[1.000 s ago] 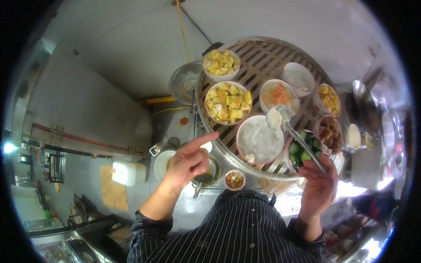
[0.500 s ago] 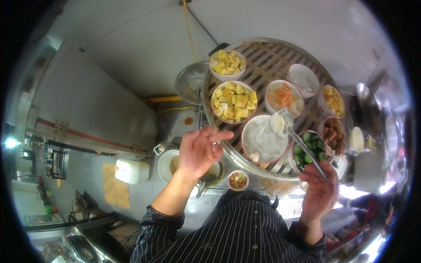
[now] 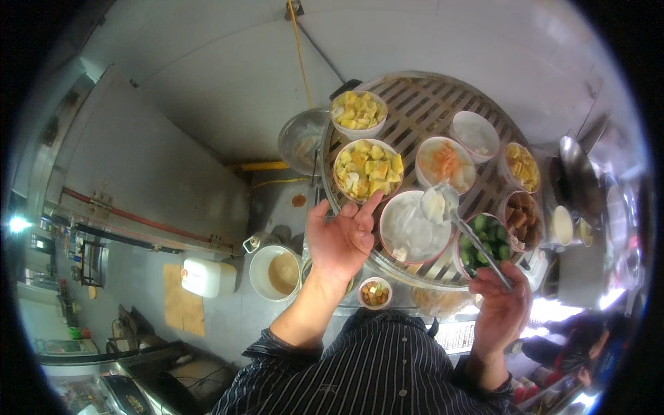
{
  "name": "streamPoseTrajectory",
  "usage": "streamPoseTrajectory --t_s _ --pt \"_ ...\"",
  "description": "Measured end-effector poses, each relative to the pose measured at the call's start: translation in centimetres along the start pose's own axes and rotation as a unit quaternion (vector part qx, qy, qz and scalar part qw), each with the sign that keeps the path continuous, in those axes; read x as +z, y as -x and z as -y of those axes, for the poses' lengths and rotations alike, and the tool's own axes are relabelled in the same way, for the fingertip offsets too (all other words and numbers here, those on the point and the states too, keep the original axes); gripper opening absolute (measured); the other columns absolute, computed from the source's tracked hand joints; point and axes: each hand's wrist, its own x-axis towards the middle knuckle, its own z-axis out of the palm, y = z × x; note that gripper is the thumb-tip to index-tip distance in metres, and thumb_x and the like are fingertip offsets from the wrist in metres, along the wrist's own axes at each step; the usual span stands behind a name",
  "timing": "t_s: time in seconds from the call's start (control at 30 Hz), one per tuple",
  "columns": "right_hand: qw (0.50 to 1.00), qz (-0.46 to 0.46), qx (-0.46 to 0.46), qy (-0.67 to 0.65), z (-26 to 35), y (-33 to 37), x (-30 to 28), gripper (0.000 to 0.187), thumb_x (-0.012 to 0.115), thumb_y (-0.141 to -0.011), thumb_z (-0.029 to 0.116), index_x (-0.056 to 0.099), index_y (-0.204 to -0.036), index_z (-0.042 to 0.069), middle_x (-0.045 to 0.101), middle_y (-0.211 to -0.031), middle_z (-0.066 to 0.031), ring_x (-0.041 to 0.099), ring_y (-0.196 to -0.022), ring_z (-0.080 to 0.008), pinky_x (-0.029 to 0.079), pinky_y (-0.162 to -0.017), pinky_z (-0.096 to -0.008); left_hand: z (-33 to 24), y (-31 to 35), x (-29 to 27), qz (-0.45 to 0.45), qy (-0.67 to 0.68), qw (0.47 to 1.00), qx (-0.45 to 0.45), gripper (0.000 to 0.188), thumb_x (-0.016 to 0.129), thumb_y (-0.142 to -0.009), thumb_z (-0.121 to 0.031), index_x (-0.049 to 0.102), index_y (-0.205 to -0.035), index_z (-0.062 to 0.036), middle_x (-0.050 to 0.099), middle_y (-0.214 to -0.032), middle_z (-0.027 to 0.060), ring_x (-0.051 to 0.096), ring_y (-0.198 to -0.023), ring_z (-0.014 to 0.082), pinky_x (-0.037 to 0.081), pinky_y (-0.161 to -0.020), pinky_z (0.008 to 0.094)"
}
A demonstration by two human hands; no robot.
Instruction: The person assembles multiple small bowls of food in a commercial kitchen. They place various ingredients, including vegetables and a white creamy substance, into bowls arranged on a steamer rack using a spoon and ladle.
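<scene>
My right hand [image 3: 499, 304] is wrapped round the handle of a metal ladle [image 3: 480, 243]. The ladle's head carries a pale white lump and hangs over the far right edge of a bowl of whitish, watery food [image 3: 413, 234]. Palm up, my left hand [image 3: 340, 241] is empty, some fingers stretched and others half curled. It is close to the left side of that bowl, its longest finger near the rim of a bowl of yellow chunks [image 3: 369, 170]. Beneath the ladle handle, a bowl of dark green pieces [image 3: 486, 243] is partly covered.
A round slatted rack [image 3: 415, 104] bears several more bowls, including orange strips [image 3: 445, 164] and brown chunks [image 3: 523, 220]. Below its front edge is a small bowl of brown pieces [image 3: 374, 294]. A white pot [image 3: 257, 271] and white jug [image 3: 209, 278] stand left.
My left hand has moved right and turned palm up, uncovering more of the white pot. The ladle stays over the white bowl, with my right hand still round its handle.
</scene>
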Motion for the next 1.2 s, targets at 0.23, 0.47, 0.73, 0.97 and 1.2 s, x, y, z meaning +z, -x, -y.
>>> streamPoseTrajectory --t_s 0.23,0.47,0.73,0.97,1.2 --pt "1.000 -0.008 -0.007 -0.003 0.0 -0.1 0.0 0.051 0.036 -0.106 0.035 0.052 -0.122 -0.011 0.068 -0.100 -0.0299 0.072 -0.079 -0.0323 0.060 -0.072 -0.0365 -0.3 2.4 -1.4 -0.059 0.062 0.996 0.031 0.041 0.060 -0.090 -0.041 0.063 -0.093 0.0000 0.050 -0.140 0.0214 0.068 -0.083 0.0212 0.057 -0.064 0.0299" --pt "1.000 -0.010 -0.015 0.012 -0.3 -0.3 0.2 0.049 0.034 -0.107 0.033 0.051 -0.123 -0.010 0.069 -0.099 -0.0285 0.072 -0.077 -0.0320 0.059 -0.071 -0.0354 -1.7 6.5 -0.4 -0.030 -0.441 0.889 0.123 0.024 0.060 -0.091 -0.028 0.058 -0.088 -0.0049 0.052 -0.141 0.0262 0.069 -0.081 0.0229 0.056 -0.068 0.0323" --pt "1.000 0.002 -0.016 0.007 -0.6 -0.4 0.5 0.049 0.035 -0.106 0.034 0.052 -0.123 -0.009 0.069 -0.099 -0.0284 0.071 -0.075 -0.0313 0.059 -0.072 -0.0356 -3.7 6.5 2.9 0.179 -0.860 0.400 0.262 0.017 0.069 -0.072 -0.018 0.058 -0.076 -0.0054 0.066 -0.119 0.0272 0.073 -0.083 0.0273 0.056 -0.061 0.0319" --pt "0.999 -0.009 0.020 -0.037 -0.9 -1.6 -0.5 0.051 0.038 -0.106 0.037 0.052 -0.123 -0.009 0.069 -0.101 -0.0289 0.072 -0.080 -0.0328 0.059 -0.073 -0.0380 -1.6 6.8 1.4 0.071 -0.739 0.620 0.255 0.024 0.061 -0.088 -0.012 0.055 -0.107 0.0017 0.067 -0.115 0.0206 0.070 -0.090 0.0223 0.056 -0.079 0.0311" --pt "0.993 -0.025 -0.015 -0.114 -2.0 -3.9 -1.9 0.050 0.036 -0.107 0.037 0.051 -0.126 -0.006 0.068 -0.108 -0.0269 0.070 -0.086 -0.0318 0.057 -0.080 -0.0404 0.6 8.1 0.8 -0.031 -0.705 0.669 0.235 0.025 0.059 -0.095 -0.010 0.053 -0.114 0.0065 0.068 -0.111 0.0163 0.068 -0.084 0.0154 0.055 -0.076 0.0268"
